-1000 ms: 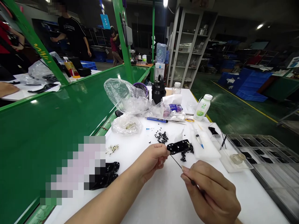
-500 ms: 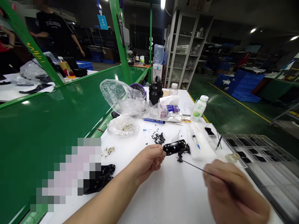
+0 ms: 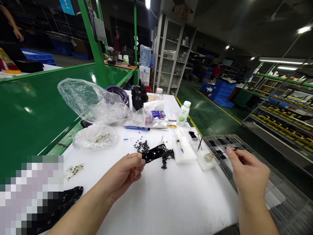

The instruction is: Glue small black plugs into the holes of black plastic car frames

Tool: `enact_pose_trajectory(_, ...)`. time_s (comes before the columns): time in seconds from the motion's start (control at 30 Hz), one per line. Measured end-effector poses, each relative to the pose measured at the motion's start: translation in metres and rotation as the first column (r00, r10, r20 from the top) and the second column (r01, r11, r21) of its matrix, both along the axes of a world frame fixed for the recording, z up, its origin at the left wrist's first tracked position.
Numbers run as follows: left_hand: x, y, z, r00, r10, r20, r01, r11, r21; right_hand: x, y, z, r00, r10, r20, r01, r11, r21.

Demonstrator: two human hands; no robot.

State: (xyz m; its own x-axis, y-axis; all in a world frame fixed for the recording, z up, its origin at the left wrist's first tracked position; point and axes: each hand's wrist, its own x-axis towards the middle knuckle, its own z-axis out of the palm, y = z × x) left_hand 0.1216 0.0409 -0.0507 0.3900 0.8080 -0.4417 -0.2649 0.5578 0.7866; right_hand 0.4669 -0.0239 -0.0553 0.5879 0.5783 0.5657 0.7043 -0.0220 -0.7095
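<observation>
A flat black plate with small holes (image 3: 154, 154) is pinched at its near left end by my left hand (image 3: 128, 165), just above the white tabletop. Small black parts (image 3: 168, 157) lie heaped by its right end, with another scatter of black bits (image 3: 142, 145) behind it. On the right, my right hand (image 3: 250, 173) grips a thin dark rod (image 3: 221, 152) between thumb and fingers. The rod's tip reaches the mouth of a small squat bottle (image 3: 208, 158) in a clear shallow tray (image 3: 204, 167); whether it is inside, I cannot tell.
A syringe (image 3: 180, 146) lies on a white foam block (image 3: 186, 156). Behind are a blue-handled tool (image 3: 137, 128), plastic bags (image 3: 95, 101), a black flask (image 3: 139, 98) and a white bottle (image 3: 184, 113). A compartment tray (image 3: 254, 192) borders the right side; black parts (image 3: 70, 199) lie left.
My right hand has carried the rod from near the black heap over to the small bottle on the right. The view has turned right; my left hand keeps the plate.
</observation>
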Motion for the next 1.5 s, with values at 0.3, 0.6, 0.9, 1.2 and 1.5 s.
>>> enact_pose_trajectory(0.3,0.000,-0.002,-0.001,0.997,-0.008,0.076,0.004,0.998,0.056,-0.091,0.003,0.052,0.871,0.425,0.245,-0.449,0.892,0.052)
enact_pose_trajectory(0.6,0.001,-0.004,0.001,1.000,-0.009,0.024,0.006,0.994,0.107,-0.141,0.055,-0.008,0.412,0.881,-0.231,-0.910,0.410,-0.060)
enact_pose_trajectory(0.9,0.000,-0.002,-0.005,0.994,-0.018,-0.112,0.034,0.989,0.141,-0.143,0.049,-0.017,0.406,0.827,-0.389,-0.898,0.441,-0.001)
enact_pose_trajectory(1.2,-0.002,-0.002,-0.004,0.982,-0.054,-0.181,0.084,0.983,0.160,-0.144,0.049,-0.013,0.413,0.812,-0.412,-0.897,0.441,-0.032)
enact_pose_trajectory(1.5,-0.004,-0.001,0.000,0.991,-0.034,-0.129,0.053,0.988,0.145,-0.145,0.048,-0.011,0.407,0.801,-0.439,-0.895,0.446,-0.016)
